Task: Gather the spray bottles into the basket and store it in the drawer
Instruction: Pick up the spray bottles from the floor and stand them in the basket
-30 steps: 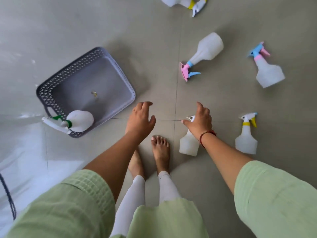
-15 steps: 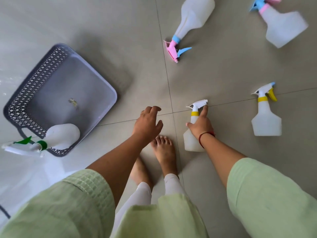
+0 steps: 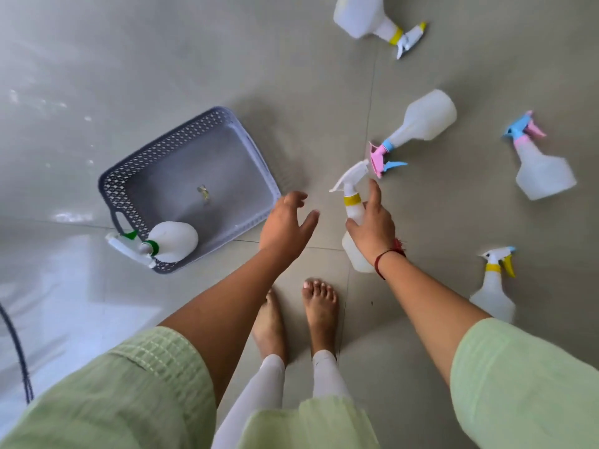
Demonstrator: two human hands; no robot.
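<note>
The right hand [image 3: 372, 228] was clamped around the body of a white spray bottle with a yellow collar [image 3: 353, 202], holding it upright above the tiled floor [image 3: 291, 76], its nozzle pointing left toward the basket. The left hand [image 3: 285, 225] hung beside it with its fingers spread and nothing in them, just off the basket's near right edge; a narrow gap separated the two hands.

The grey lattice basket [image 3: 129, 176] sat on the floor to the left, turned at an angle. A bottle with a green collar [image 3: 171, 241] lay in its near corner, the trigger head poking out over the rim beside the handle cutout. The rest of the basket's bottom was bare but for a small speck near the middle.

Four more bottles stood or lay on the floor to the right and far side: one with a pink and blue head on its side [image 3: 421, 121], just beyond the held bottle; another pink and blue one [image 3: 541, 170] at far right; a yellow-collared one upright [image 3: 492, 293] at near right; and one lying at the top edge [image 3: 366, 17]. Bare tile lay open between basket and bottles. The person's bare feet [image 3: 321, 306] stood near the hands.
</note>
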